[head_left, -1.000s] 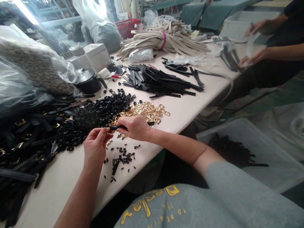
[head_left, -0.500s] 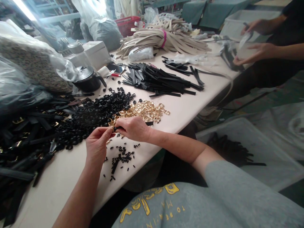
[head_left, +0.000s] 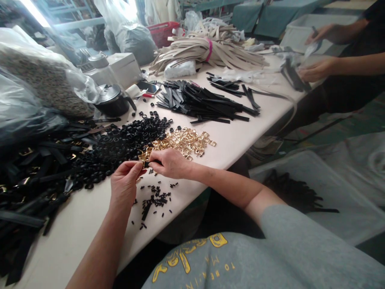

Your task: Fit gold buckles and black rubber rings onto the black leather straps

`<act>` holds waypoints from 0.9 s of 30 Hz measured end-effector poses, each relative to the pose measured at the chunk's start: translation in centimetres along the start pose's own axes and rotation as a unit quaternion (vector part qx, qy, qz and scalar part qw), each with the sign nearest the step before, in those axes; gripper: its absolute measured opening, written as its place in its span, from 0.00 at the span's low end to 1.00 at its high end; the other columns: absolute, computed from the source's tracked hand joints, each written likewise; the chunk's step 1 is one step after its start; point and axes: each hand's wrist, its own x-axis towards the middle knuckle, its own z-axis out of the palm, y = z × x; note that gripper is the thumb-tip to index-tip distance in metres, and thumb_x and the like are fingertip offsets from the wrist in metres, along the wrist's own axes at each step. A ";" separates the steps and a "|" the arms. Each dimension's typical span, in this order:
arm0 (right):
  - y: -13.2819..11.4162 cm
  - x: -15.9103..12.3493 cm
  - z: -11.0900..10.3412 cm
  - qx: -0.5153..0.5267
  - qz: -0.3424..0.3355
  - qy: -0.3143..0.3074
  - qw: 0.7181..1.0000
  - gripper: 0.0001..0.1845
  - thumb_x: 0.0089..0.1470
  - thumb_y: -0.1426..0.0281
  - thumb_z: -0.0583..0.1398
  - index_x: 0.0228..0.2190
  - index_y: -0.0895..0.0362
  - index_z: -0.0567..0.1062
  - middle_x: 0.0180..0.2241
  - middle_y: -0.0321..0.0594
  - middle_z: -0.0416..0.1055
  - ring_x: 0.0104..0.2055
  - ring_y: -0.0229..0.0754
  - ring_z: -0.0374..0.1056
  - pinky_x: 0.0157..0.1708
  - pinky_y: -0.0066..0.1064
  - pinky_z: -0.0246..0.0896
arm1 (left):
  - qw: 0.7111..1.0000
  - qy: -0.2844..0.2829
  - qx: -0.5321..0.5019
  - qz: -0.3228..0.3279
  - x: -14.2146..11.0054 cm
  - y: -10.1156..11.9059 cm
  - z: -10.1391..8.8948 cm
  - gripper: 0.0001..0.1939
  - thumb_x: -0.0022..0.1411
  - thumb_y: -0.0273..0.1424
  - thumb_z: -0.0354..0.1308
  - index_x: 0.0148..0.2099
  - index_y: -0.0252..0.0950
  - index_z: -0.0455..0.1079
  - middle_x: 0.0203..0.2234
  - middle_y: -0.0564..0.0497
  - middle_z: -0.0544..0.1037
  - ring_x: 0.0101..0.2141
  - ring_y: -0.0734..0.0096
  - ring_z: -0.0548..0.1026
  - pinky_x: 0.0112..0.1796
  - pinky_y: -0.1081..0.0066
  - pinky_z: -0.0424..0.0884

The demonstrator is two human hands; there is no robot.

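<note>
My left hand (head_left: 124, 180) is closed, thumb and fingers pinching a small gold buckle (head_left: 143, 164). Just to its right, my right hand (head_left: 171, 162) is closed on a short black strap (head_left: 147, 165), whose end meets the buckle between the two hands. Most of the strap is hidden by my fingers. Loose gold buckles (head_left: 192, 140) lie heaped right behind my right hand, and a pile of black loops (head_left: 120, 144) spreads behind my left. Tiny black pieces (head_left: 156, 199) are scattered on the table below my hands.
Black strips (head_left: 198, 100) lie stacked farther back, before a bundle of beige straps (head_left: 186, 52). Buckled black straps (head_left: 33, 172) cover the left side. A lidded black pot (head_left: 111, 102) stands behind the loops. At right, a co-worker's hands (head_left: 321, 66) handle something; a white bin (head_left: 319, 180) sits below.
The strap end that stuck out to the right past my right hand no longer shows. My hands have barely moved. The co-worker's lower hand has closed and shifted slightly.
</note>
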 end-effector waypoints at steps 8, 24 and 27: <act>0.1 -0.1 0.5 0.091 -0.001 0.028 0.995 0.08 0.57 0.71 0.56 0.31 0.59 0.75 0.26 0.34 0.71 0.28 0.31 0.61 0.31 0.24 0.51 | 0.998 0.017 -0.051 0.027 -0.6 0.0 1.1 0.18 0.43 0.35 0.73 0.36 0.36 0.73 0.28 0.55 0.76 0.27 0.77 0.75 0.34 0.74 0.73; -0.3 0.3 0.9 0.140 0.022 0.054 0.988 0.08 0.54 0.66 0.60 0.28 0.59 0.72 0.26 0.32 0.69 0.28 0.30 0.61 0.30 0.25 0.52 | 0.991 -0.005 -0.133 0.009 -0.5 0.3 1.2 0.18 0.42 0.34 0.75 0.30 0.35 0.69 0.25 0.56 0.75 0.25 0.79 0.74 0.31 0.77 0.72; -0.3 0.3 0.9 0.117 0.023 0.070 0.990 0.07 0.52 0.68 0.59 0.27 0.58 0.72 0.24 0.31 0.67 0.27 0.30 0.60 0.29 0.25 0.50 | 0.994 -0.006 -0.105 0.024 -0.8 0.2 1.2 0.16 0.44 0.34 0.74 0.31 0.35 0.70 0.24 0.55 0.76 0.25 0.77 0.74 0.30 0.76 0.73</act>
